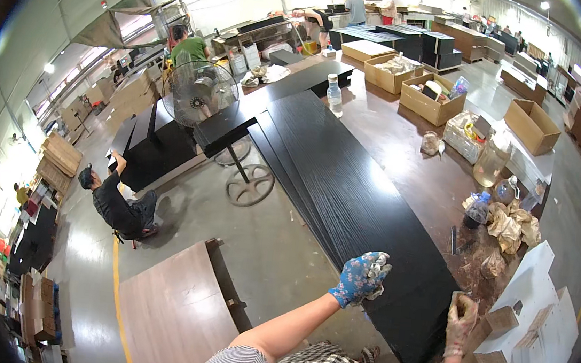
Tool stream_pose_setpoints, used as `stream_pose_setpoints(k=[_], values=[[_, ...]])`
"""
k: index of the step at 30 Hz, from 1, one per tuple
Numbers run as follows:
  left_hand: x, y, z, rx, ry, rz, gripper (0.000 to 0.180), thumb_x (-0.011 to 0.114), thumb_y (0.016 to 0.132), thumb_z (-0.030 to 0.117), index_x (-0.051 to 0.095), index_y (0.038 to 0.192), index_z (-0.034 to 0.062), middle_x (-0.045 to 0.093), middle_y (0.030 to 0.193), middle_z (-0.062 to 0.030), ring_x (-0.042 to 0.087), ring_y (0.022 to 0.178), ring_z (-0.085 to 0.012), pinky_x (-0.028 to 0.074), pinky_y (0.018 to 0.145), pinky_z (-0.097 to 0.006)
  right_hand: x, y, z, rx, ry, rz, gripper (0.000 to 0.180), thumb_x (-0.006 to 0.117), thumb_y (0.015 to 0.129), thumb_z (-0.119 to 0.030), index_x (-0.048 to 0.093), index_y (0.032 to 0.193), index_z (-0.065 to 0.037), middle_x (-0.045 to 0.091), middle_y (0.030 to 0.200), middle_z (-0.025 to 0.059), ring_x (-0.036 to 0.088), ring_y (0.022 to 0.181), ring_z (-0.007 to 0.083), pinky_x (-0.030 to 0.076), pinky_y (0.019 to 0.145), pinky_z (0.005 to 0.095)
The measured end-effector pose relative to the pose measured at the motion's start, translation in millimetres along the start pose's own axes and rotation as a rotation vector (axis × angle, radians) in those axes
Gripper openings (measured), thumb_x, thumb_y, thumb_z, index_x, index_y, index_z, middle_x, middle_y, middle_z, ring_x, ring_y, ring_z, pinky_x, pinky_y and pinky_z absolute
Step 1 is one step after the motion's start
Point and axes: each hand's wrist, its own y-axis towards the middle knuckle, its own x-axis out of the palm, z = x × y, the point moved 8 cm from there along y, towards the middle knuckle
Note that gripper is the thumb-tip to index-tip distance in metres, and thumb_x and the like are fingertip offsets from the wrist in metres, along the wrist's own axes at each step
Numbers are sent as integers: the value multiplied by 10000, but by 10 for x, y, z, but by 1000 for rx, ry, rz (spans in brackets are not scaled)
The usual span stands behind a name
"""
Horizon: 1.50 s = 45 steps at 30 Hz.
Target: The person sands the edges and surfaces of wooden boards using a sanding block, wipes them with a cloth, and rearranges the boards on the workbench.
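My left hand (pixel 364 277), in a blue flowered glove, hovers curled over the near end of a long black wood-grain panel (pixel 358 202) lying on the brown workbench (pixel 405 157). Something small and pale seems pinched in its fingers; I cannot tell what. My right hand (pixel 461 322), in a pale glove, is closed at the panel's near right corner, beside brown cardboard scraps (pixel 501 321). More black panels are stacked under the top one.
A water bottle (pixel 334 95) stands on the far panels. Crumpled brown paper (pixel 513 227), bottles and open cardboard boxes (pixel 431 100) line the bench's right side. A floor fan (pixel 199 93) stands left. A person (pixel 120 203) crouches on the floor. White sheets (pixel 535 331) lie right.
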Motion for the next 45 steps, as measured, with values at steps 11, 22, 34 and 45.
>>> stream_pose_setpoints(k=[11, 22, 34, 45], values=[[-151, 145, 63, 124, 201, 17, 246, 641, 858, 281, 676, 1054, 137, 686, 969, -57, 670, 855, -236, 555, 758, -357, -32, 571, -273, 92, -90, 17, 158, 745, 838, -203, 644, 882, -91, 626, 828, 76, 596, 752, 239, 486, 665, 369], [-78, 78, -5, -58, -19, 20, 210, 710, 827, 115, 695, 1029, 56, 702, 865, -67, 661, 719, -149, 522, 661, -289, -213, -944, -1184, -137, -12, -206, 296, 741, 720, -82, 645, 1000, -75, 590, 844, 89, 615, 739, 258, 523, 599, 365], [-125, 100, 21, 29, 78, 9, 211, 668, 865, 104, 674, 1063, 32, 688, 924, -54, 617, 713, -113, 509, 650, -266, -268, -477, -534, 13, -69, -34, 337, 762, 711, 2, 596, 999, -55, 601, 841, 100, 594, 766, 292, 489, 642, 400], [-196, 80, 120, 39, 70, 65, 218, 693, 839, 69, 687, 1054, 34, 696, 904, -68, 647, 734, -138, 527, 678, -285, -172, -322, -287, 90, -60, -53, 278, 772, 734, -13, 628, 968, -56, 616, 832, 120, 596, 709, 276, 492, 599, 381]])
